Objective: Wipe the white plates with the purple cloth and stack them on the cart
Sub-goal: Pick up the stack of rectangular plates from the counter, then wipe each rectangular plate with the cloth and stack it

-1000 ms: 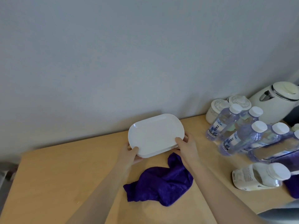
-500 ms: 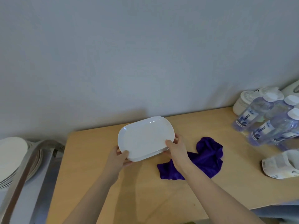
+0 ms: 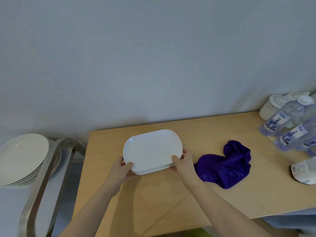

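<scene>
Hands gripped oval white plates point(image 3: 151, 149) at centre: left hand point(image 3: 121, 170) at 7 o'clock rim, right hand point(image 3: 183, 164) at 4, thumbs curled over. Purple cloth point(image 3: 225, 165) lay at 3. Carrying step underway; next move likely leftward to cart point(image 3: 46, 171) stack point(image 3: 22, 158) at 9.

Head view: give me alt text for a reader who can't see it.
Both hands, left hand and right hand, hold white oval plates above a wooden table. A purple cloth lies to their right; a stack of round plates sits on the cart at left.
</scene>
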Action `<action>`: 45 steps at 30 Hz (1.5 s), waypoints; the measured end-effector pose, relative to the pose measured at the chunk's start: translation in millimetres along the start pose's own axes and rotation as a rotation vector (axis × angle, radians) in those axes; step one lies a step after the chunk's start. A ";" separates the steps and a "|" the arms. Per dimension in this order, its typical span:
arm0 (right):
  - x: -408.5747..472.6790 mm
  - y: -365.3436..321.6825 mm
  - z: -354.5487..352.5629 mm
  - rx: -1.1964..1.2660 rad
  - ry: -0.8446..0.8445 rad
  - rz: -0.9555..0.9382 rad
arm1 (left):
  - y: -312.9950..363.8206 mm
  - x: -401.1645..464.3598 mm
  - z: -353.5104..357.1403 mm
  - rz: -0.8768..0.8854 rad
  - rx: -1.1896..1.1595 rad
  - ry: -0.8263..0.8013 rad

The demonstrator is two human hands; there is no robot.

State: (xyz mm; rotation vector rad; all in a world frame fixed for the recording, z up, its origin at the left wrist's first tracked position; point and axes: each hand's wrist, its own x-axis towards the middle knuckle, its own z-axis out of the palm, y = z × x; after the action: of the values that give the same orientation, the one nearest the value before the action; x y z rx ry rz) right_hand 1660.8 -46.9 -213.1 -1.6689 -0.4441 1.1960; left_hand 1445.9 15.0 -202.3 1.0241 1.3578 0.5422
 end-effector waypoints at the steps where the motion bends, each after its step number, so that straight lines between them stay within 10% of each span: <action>1: -1.6 1.3 2.4 -0.009 0.001 0.000 | 0.2 -0.7 -2.6 0.002 0.006 -0.007; 22: -13.6 -5.1 9.6 -0.506 0.065 -0.001 | 4.0 5.3 -3.3 -0.045 0.121 -0.037; 28: -15.7 -16.0 -52.5 -0.744 0.207 -0.222 | 19.7 -4.1 29.5 0.266 0.591 0.445; 32: -12.9 1.1 -102.5 -1.135 0.193 -0.227 | 32.6 -36.7 87.2 0.620 0.630 0.177; 38: -20.4 30.6 -148.1 -1.366 0.104 -0.249 | 4.5 -37.9 185.4 0.674 1.026 -0.270; 45: -7.6 38.1 -174.4 -1.121 0.122 -0.384 | -11.2 -21.5 238.8 0.659 1.347 -0.246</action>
State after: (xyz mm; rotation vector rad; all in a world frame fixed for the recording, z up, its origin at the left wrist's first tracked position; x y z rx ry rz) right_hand 1798.9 -157.2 -239.2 -2.3825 -1.4635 0.5254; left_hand 1667.3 -75.2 -224.3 2.5756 1.0479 -0.1480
